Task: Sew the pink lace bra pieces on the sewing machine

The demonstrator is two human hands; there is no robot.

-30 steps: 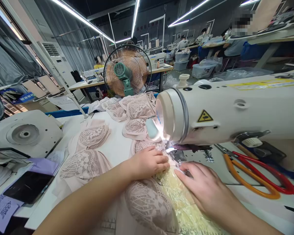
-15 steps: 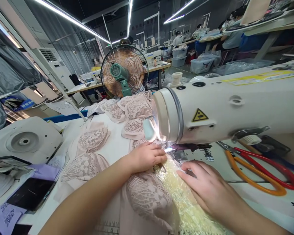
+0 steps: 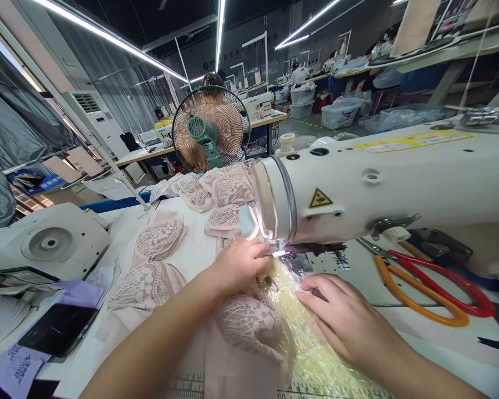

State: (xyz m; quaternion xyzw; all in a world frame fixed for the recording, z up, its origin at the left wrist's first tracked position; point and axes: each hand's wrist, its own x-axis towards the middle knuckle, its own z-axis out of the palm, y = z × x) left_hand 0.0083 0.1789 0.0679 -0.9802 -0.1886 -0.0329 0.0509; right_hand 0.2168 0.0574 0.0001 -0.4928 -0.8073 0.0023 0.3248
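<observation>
My left hand [image 3: 242, 265] lies just in front of the sewing machine's lit needle area, its fingers bent and closed on the edge of a pale pink lace bra [image 3: 251, 321]. The fingertips are partly hidden. Right of it, my right hand [image 3: 347, 313] is closed, thumb and forefinger together at the edge of shiny yellowish plastic film [image 3: 303, 332]. The film runs beside the bra, toward the needle area. The white sewing machine head [image 3: 357, 183] reaches in from the right above both hands and hides the needle.
Scissors [image 3: 424, 285] with orange and red handles lie right of my right hand. More lace cups [image 3: 158, 238] are spread left and behind. A black phone [image 3: 58, 328] rests on purple paper at the left. A large fan [image 3: 210, 127] stands beyond the table.
My left hand has drawn slightly back to the left, its fingers more bent. My right hand stays at the film's edge. The whole view has shifted a little.
</observation>
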